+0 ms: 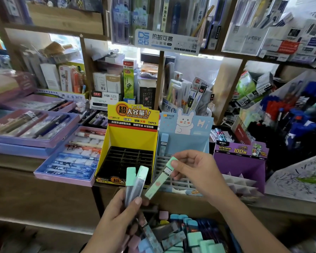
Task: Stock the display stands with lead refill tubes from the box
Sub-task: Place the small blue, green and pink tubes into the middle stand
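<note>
Spares: left hand (115, 221) grips two mint tubes (135, 181). Right hand (197, 167) pinches a third tube (159, 181), probably for the blue stand (190, 141) at twelve o'clock.

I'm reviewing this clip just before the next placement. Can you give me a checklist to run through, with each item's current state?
1. Right hand pinches one green-capped tube near its cap: ok.
2. Left hand grips two spare tubes: ok.
3. Blue stand has free slots: ok, only one blue tube stands in it.
4. Yellow stand has free slots: ok, its black grid looks empty.
5. Pinched tube upright over a slot: not ok, it is tilted.
6. Which stand this tube belongs in: cannot tell.
</note>
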A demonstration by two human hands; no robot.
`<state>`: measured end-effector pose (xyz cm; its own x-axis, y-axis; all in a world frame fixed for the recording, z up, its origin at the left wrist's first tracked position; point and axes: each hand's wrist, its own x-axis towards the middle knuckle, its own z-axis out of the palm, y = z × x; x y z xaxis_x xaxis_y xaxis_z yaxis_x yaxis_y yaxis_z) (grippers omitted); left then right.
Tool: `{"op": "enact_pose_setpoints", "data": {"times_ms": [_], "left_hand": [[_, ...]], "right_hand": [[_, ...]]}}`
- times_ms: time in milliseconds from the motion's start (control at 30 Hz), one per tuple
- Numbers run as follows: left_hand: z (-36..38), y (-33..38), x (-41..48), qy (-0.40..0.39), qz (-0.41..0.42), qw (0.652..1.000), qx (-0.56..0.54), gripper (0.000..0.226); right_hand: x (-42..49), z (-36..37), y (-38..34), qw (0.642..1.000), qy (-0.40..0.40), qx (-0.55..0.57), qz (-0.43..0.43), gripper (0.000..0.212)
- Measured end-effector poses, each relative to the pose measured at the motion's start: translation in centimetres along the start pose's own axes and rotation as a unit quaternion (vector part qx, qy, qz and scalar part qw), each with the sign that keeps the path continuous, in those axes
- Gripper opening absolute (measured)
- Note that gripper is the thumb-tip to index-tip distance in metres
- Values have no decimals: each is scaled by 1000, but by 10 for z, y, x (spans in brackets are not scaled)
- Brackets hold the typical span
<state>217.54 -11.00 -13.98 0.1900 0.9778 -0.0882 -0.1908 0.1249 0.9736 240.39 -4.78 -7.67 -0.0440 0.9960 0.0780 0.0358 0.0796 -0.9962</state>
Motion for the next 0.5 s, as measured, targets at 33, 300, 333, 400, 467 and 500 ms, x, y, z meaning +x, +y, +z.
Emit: {"op": "enact_pose_setpoints", "data": {"times_ms": [33, 300, 333, 400, 467, 500], "left_hand": [[-1, -1, 0, 5, 6, 1000, 1, 17], [-3, -1, 6, 5, 29, 1000, -10, 20], [-4, -2, 6, 3, 29, 1000, -10, 19], [-6, -4, 7, 1, 29, 1000, -8, 20], [-7, -5, 7, 1, 28, 1000, -5, 21], [-8, -5, 7, 3, 27, 1000, -5, 22]], "right_hand": [[1, -5, -3, 1000, 9, -9, -8, 9], [23, -35, -28, 982, 104, -140, -70, 17], [27, -37, -29, 978, 112, -160, -77, 20], [34, -40, -29, 969, 123, -193, -90, 24], [41, -42, -26, 961, 126, -225, -98, 25], [44, -42, -25, 957, 127, -242, -101, 27]]}}
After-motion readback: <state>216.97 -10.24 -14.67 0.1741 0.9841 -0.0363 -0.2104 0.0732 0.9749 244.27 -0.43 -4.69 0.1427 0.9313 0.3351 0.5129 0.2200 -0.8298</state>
